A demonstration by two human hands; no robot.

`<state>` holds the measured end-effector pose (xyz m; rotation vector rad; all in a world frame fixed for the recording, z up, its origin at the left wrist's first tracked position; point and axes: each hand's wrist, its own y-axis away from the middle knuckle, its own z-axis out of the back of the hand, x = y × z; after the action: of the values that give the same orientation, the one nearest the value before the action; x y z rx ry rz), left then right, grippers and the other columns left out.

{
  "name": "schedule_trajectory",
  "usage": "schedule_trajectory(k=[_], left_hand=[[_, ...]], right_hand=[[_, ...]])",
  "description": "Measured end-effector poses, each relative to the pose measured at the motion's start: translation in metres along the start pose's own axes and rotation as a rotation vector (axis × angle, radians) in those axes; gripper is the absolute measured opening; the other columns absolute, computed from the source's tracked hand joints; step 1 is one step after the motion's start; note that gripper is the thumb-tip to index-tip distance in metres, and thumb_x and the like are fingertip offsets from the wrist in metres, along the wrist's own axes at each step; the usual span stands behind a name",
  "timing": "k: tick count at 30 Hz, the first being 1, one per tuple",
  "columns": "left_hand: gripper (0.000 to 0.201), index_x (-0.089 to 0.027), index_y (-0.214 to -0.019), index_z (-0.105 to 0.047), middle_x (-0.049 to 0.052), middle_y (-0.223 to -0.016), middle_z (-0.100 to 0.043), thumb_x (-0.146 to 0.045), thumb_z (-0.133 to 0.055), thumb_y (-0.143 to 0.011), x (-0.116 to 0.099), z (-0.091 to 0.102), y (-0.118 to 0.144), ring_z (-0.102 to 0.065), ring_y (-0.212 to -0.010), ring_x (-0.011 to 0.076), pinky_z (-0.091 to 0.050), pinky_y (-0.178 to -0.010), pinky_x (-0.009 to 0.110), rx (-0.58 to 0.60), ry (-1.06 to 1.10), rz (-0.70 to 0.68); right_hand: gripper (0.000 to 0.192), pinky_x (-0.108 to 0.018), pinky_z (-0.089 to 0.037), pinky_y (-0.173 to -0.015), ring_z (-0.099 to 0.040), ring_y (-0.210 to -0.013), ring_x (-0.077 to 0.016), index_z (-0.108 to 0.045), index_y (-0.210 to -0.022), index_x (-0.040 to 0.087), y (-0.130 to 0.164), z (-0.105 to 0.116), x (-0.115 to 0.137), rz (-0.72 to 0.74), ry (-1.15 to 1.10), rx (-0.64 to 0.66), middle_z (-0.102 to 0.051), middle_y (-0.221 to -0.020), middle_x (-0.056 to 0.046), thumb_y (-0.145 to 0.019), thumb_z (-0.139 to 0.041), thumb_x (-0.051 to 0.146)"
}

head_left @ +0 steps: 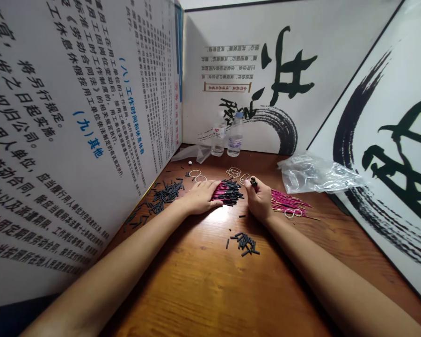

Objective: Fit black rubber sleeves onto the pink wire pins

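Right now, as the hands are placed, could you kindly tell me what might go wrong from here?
The pile of black-tipped pink sticks might spread if the left hand lifts, since no band shows around it. The small black tubes lying loose on the wooden table could be scattered by a passing arm. Rubber bands lie over the pink sticks beside the right hand and may snag them.

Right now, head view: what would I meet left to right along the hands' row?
Larger pile of black tubes, left hand, bundle of black-tipped pink sticks, right hand, other pink sticks.
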<state>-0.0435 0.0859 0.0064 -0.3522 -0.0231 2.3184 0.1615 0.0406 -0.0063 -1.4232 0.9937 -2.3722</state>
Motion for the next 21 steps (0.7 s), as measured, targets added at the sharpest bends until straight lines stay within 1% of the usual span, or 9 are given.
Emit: schedule_trajectory(k=[3,5,8,9,11,13,16,18,21], left_hand=[[0.068,-0.021,-0.138,-0.033,0.013,-0.138,-0.045,-0.056,-0.055,-0.083,0.0,0.001,0.001,-0.041,-0.127,0.0277,-0.028,-0.107,0.044,-0.018,-0.025,-0.007],[0.075,-0.022,-0.138,-0.033,0.013,-0.141,-0.042,-0.062,-0.056,-0.079,-0.001,0.004,0.002,-0.037,-0.13,0.0286,-0.025,-0.109,0.044,-0.019,-0.033,-0.008],[0.082,-0.022,-0.139,-0.031,0.012,-0.143,-0.038,-0.066,-0.057,-0.075,-0.009,0.011,0.006,-0.034,-0.131,0.0295,-0.023,-0.11,0.044,-0.029,-0.04,-0.005],[0.078,-0.022,-0.138,-0.032,0.012,-0.143,-0.038,-0.064,-0.057,-0.077,-0.015,0.014,0.007,-0.034,-0.131,0.029,-0.024,-0.11,0.043,-0.036,-0.042,-0.005],[0.063,-0.022,-0.135,-0.035,0.01,-0.14,-0.041,-0.054,-0.053,-0.085,-0.029,0.02,0.01,-0.038,-0.127,0.0265,-0.027,-0.108,0.041,-0.051,-0.042,-0.028],[0.049,-0.021,-0.131,-0.038,0.01,-0.136,-0.043,-0.045,-0.048,-0.09,-0.045,0.023,0.011,-0.039,-0.125,0.0249,-0.03,-0.107,0.039,-0.064,-0.056,-0.086],[0.044,-0.019,-0.128,-0.041,0.01,-0.128,-0.047,-0.04,-0.046,-0.09,-0.068,0.022,0.011,-0.043,-0.117,0.0244,-0.035,-0.101,0.037,-0.072,-0.07,-0.169],[0.037,-0.018,-0.122,-0.046,0.009,-0.12,-0.051,-0.036,-0.046,-0.09,-0.081,0.018,0.011,-0.046,-0.109,0.0236,-0.038,-0.096,0.036,-0.044,-0.083,-0.228],[0.023,-0.018,-0.105,-0.054,0.008,-0.109,-0.054,-0.031,-0.046,-0.088,-0.095,0.008,0.01,-0.047,-0.101,0.0226,-0.04,-0.091,0.035,-0.012,-0.118,-0.288]], right_hand=[[0.033,-0.025,-0.025,-0.051,-0.031,-0.051,-0.0102,-0.034,-0.061,0.021,0.0,0.0,0.001,0.001,0.004,0.0,-0.033,-0.052,0.005,-0.09,-0.046,0.032],[0.034,-0.024,-0.025,-0.051,-0.03,-0.051,-0.0099,-0.033,-0.06,0.021,0.0,0.001,0.002,0.0,-0.004,-0.016,-0.032,-0.052,0.006,-0.09,-0.046,0.032],[0.036,-0.024,-0.024,-0.051,-0.029,-0.051,-0.0094,-0.032,-0.06,0.021,-0.003,0.003,0.005,0.001,-0.033,-0.051,-0.031,-0.053,0.006,-0.09,-0.046,0.034],[0.036,-0.024,-0.024,-0.05,-0.029,-0.051,-0.0092,-0.032,-0.06,0.021,-0.005,0.004,0.007,-0.002,-0.039,-0.062,-0.031,-0.053,0.006,-0.09,-0.046,0.035],[0.037,-0.024,-0.024,-0.05,-0.029,-0.051,-0.009,-0.032,-0.06,0.02,-0.009,0.007,0.008,-0.015,-0.032,-0.071,-0.031,-0.054,0.006,-0.09,-0.046,0.037],[0.04,-0.024,-0.023,-0.049,-0.028,-0.051,-0.0088,-0.031,-0.058,0.02,-0.012,0.013,0.01,-0.043,-0.006,-0.054,-0.03,-0.054,0.005,-0.089,-0.047,0.04],[0.044,-0.025,-0.02,-0.047,-0.024,-0.049,-0.0084,-0.027,-0.055,0.021,-0.015,0.029,0.009,-0.121,0.025,-0.022,-0.025,-0.052,0.005,-0.088,-0.046,0.044],[0.046,-0.025,-0.02,-0.046,-0.023,-0.048,-0.0082,-0.025,-0.054,0.021,-0.012,0.042,0.007,-0.189,0.048,-0.08,-0.024,-0.05,0.006,-0.087,-0.047,0.046],[0.048,-0.026,-0.021,-0.044,-0.023,-0.047,-0.0082,-0.024,-0.054,0.023,0.0,0.062,-0.002,-0.273,0.026,-0.177,-0.024,-0.049,0.006,-0.084,-0.051,0.05]])
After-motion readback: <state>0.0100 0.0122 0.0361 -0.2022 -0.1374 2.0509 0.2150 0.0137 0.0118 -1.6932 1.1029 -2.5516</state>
